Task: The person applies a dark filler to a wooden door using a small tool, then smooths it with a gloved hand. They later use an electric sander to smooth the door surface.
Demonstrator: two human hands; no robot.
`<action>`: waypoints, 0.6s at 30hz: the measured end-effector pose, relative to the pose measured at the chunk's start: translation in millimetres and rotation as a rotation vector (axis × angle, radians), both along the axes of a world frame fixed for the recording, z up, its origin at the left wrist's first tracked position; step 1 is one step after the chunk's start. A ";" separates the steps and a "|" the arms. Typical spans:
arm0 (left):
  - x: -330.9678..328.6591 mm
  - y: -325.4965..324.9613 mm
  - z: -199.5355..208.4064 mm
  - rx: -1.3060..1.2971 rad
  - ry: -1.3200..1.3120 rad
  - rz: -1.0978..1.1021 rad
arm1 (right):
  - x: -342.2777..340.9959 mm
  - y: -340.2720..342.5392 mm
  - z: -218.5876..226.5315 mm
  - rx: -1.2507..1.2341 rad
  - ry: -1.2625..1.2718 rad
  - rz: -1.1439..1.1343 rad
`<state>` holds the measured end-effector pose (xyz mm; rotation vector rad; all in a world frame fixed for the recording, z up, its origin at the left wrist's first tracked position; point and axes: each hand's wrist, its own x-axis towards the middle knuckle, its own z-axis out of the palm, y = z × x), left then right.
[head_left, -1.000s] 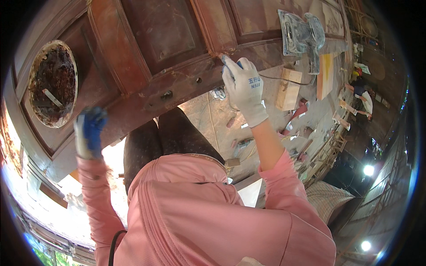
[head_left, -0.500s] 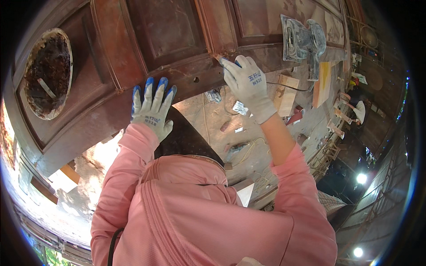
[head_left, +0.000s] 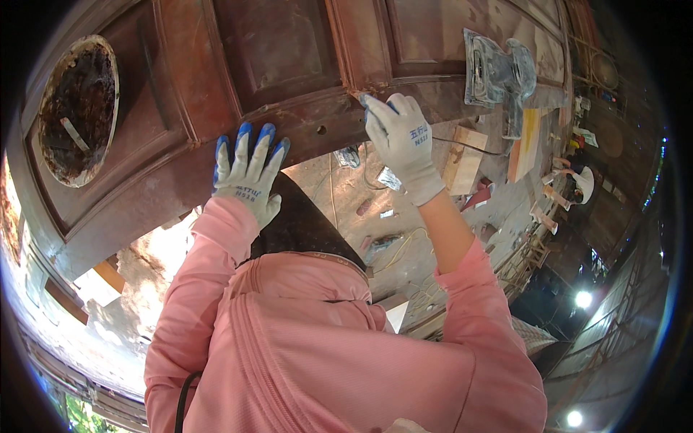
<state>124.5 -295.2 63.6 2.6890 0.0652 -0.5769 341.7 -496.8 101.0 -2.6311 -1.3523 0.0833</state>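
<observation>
A dark brown panelled wooden door (head_left: 281, 61) lies in front of me. My left hand (head_left: 249, 169), in a white glove with blue fingertips, rests flat on its near edge with the fingers spread. My right hand (head_left: 399, 133), gloved alike, has its fingers pinched together against the lower corner of a raised moulding (head_left: 355, 90). Whatever those fingers hold, if anything, is hidden. Between the hands, a small round hole (head_left: 322, 130) shows in the door's edge rail.
On the door's left sits an oval dish (head_left: 90, 65) stained dark brown, with a pale flat strip (head_left: 74, 134) in it. A dusty power sander (head_left: 505, 76) lies at the right. Wood blocks (head_left: 464, 159), cords and scraps lie below. A person (head_left: 583, 184) is far right.
My view has shifted slightly, so the door, dish and sander sit a little differently in it. Both hands keep nearly the same places on the door.
</observation>
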 end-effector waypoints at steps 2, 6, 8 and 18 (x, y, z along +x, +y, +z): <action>1.7 -1.5 0.3 -0.002 -0.002 -0.004 | 1.8 8.2 3.1 0.031 -0.030 -0.038; 3.2 -2.1 2.9 0.022 0.007 -0.010 | -1.6 15.8 7.6 0.007 0.013 0.000; 3.1 -3.7 2.0 0.046 -0.004 -0.008 | -2.5 19.5 13.4 0.077 0.085 -0.037; -41.4 -4.3 -0.1 -0.003 -0.066 0.110 | -37.7 68.6 5.9 0.156 0.280 0.076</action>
